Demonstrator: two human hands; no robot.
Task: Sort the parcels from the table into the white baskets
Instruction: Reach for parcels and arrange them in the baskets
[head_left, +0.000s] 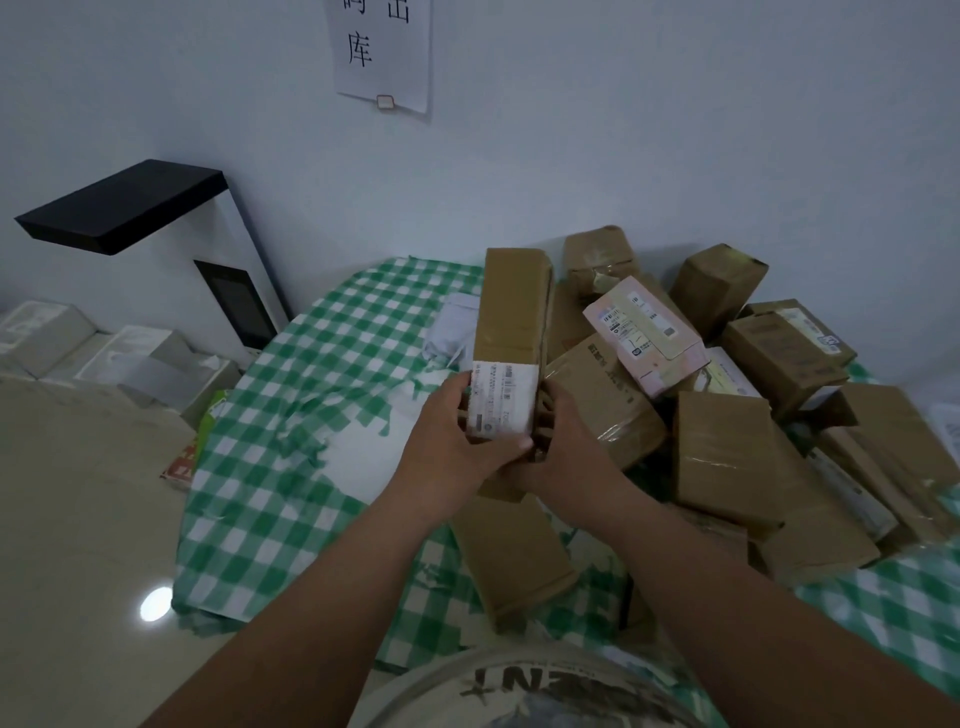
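Note:
I hold a long brown cardboard parcel (511, 322) above the table, its far end tilted up and its white shipping label facing me. My left hand (452, 441) grips its near left edge, thumb on the label. My right hand (563, 447) clasps the near right side and underside. A pile of several brown parcels (727, 452) lies on the right half of the table, with a pink box (644, 332) on top. Another flat brown parcel (511, 551) lies below my hands. White baskets (130, 358) stand on the floor at the left.
The table carries a green-and-white checked cloth (322, 364), torn in the middle. A white stand with a black top and dark screen (234, 306) sits against the wall at the left. A paper sign (384, 52) hangs on the wall. A white bag (454, 327) lies behind the held parcel.

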